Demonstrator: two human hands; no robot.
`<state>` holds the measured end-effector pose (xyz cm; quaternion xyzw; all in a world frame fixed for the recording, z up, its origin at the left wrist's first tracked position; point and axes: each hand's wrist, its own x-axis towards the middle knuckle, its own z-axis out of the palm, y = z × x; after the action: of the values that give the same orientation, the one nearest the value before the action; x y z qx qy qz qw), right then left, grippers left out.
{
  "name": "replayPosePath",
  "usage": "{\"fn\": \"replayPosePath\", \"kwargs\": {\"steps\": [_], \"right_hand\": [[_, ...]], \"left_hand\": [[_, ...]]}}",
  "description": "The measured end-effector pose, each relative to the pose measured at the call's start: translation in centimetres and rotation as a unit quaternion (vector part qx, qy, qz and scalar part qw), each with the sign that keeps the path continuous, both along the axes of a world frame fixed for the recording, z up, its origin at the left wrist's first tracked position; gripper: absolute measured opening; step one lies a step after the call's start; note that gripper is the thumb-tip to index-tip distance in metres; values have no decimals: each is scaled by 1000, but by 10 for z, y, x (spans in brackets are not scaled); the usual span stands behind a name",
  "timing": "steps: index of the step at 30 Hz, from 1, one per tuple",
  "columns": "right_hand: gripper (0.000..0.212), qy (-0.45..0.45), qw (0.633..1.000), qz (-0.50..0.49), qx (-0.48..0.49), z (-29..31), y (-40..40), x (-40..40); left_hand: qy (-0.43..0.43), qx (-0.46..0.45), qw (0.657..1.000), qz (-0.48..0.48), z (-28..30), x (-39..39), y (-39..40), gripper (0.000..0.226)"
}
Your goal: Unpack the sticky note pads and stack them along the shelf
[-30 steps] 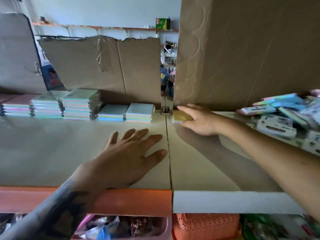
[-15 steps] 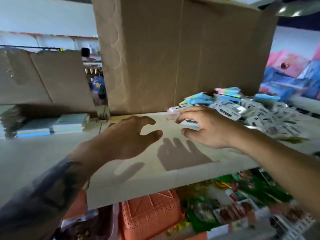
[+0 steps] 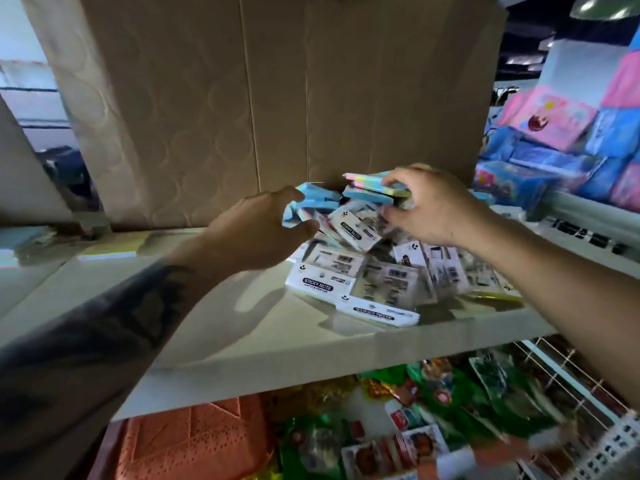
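A heap of packaged sticky note pads (image 3: 377, 271) lies on the pale shelf (image 3: 242, 327), white labelled backs up at the front, pastel blue and rainbow pads behind. My right hand (image 3: 429, 206) pinches a rainbow-edged pad (image 3: 370, 183) at the top of the heap. My left hand (image 3: 263, 230) hovers at the heap's left edge, fingers curved toward a blue pad (image 3: 318, 199), holding nothing. A single yellow pad (image 3: 114, 249) lies flat on the shelf at the left.
A tall cardboard box (image 3: 270, 98) stands behind the heap. An orange basket (image 3: 194, 441) and packaged goods (image 3: 433, 410) fill the lower shelf. Pink and blue items (image 3: 561, 133) are stacked at the right. Binder clips (image 3: 588, 237) lie on the neighbouring shelf.
My view swung right, away from the stacked pads. Both hands moved right to the heap. My right hand lifted onto the rainbow pad at the top; my left hand rose off the shelf.
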<state>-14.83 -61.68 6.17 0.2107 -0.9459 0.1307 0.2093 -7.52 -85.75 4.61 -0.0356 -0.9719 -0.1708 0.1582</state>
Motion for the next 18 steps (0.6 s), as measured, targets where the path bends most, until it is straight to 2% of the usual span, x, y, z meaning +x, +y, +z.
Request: {"fn": "replayPosePath", "kwargs": {"steps": [4,7,12,15,18], "right_hand": [[57,7,1000,10,9,3,1,-32],[63,-15,999,8,30,0,-2,-50],[37,43,999,4,27,-11,-6,-54],[33,74,997,16,1,-14,-9,-49],[28,124,990,36,59,-15,-11,-46]], "left_hand": [[46,-2,999,13,6,-45,20,56],[38,-31,998,39,6,-74,22,57],[16,-73,995,65,-3,-98,17,24],[57,-96,990,85,-8,-97,15,26],[113,-154,975,110,-13,-93,13,26]]}}
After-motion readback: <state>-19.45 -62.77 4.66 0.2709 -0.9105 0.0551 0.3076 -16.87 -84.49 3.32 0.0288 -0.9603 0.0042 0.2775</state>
